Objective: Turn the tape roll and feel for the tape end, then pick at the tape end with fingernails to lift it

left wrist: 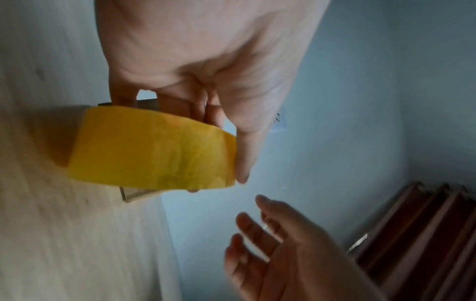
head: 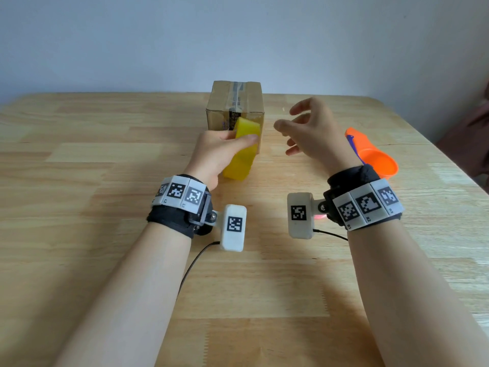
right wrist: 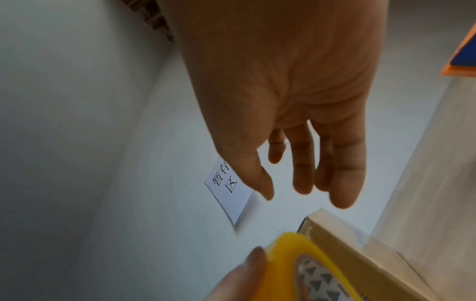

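The left hand (head: 217, 152) is held out over the wooden table (head: 105, 160). Its thumb and fingers pinch a roll of yellow tape (head: 242, 152), which is up in the air just in front of the cardboard box (head: 235, 102). The right hand (head: 309, 131) floats beside it, fingers spread and loose, holding nothing. An orange cup (head: 375, 157) lies behind that wrist.
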### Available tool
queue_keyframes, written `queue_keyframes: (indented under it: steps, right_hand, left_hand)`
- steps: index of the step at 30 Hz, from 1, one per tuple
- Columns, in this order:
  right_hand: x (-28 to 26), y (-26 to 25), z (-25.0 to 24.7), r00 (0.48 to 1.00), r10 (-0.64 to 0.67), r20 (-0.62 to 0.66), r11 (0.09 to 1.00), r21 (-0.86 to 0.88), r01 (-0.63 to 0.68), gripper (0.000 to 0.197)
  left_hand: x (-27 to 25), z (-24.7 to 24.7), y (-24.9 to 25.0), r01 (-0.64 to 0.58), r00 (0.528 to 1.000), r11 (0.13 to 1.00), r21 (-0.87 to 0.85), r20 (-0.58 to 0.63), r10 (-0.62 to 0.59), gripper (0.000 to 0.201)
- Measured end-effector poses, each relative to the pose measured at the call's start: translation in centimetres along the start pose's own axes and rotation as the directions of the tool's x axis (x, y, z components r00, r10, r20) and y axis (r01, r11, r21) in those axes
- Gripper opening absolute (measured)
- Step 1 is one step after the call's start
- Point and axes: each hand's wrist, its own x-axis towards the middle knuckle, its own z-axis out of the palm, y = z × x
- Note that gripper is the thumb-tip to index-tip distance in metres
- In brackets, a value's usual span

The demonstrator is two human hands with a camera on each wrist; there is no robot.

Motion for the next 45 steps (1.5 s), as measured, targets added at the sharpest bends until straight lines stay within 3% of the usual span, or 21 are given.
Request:
queue_keyframes:
  steps: [4, 8, 11, 16, 19, 26, 33, 43, 45]
  right_hand:
    - [-0.5, 0.0, 0.6, 0.969, 0.011, 0.247, 0.984, -0.173, 0.033, 0.053]
    - [-0.6, -0.2, 1.1, 0.969, -0.059, 0.239, 0.973, -0.204, 0.110, 0.060]
    - [-0.5, -0.5, 0.5, 0.973, -0.068, 0.219, 0.984, -0.148, 0.102, 0.038]
    - [-1.1, -1.4, -0.2, 0.967, -0.067, 0.244, 0.994, -0.073, 0.087, 0.015]
    - [-1.6, -2.1, -0.2, 0.962, -0.072, 0.265, 0.989, -0.104, 0.103, 0.018]
    - [-1.8, -2.3, -0.2, 0.945, -0.085, 0.316, 0.970, -0.191, 0.152, 0.021]
    - [-1.9, -2.3, -0.1, 0.954, -0.082, 0.288, 0.966, -0.212, 0.147, 0.022]
    - [-1.9, -2.3, 0.2, 0.961, -0.069, 0.268, 0.963, -0.233, 0.134, 0.028]
    - [-1.8, -2.4, 0.3, 0.969, -0.066, 0.237, 0.963, -0.240, 0.125, 0.029]
  left_hand:
    - [0.3, 0.1, 0.3, 0.173, 0.982, 0.924, -0.341, 0.128, -0.136, 0.036]
    - [-0.1, 1.2, 0.8, 0.242, 0.956, 0.866, -0.437, 0.261, -0.135, 0.040]
    - [-0.2, 1.0, 1.1, 0.215, 0.961, 0.894, -0.393, 0.247, -0.123, 0.037]
    - [0.6, -0.9, 1.2, 0.079, 0.996, 0.976, -0.203, -0.031, -0.087, 0.024]
    - [0.9, -1.1, 0.9, -0.011, 1.000, 0.990, -0.140, -0.027, 0.008, 0.025]
    - [0.5, -0.8, 0.7, -0.186, 0.979, 0.982, -0.037, -0.090, 0.182, 0.006]
    - [-0.1, -0.6, 1.1, -0.201, 0.977, 0.978, -0.059, -0.081, 0.196, 0.006]
    - [0.5, -0.1, 0.7, -0.277, 0.955, 0.958, 0.078, -0.089, 0.283, 0.004]
    - [0.7, 0.1, 0.6, -0.281, 0.953, 0.955, 0.092, -0.085, 0.289, 0.011]
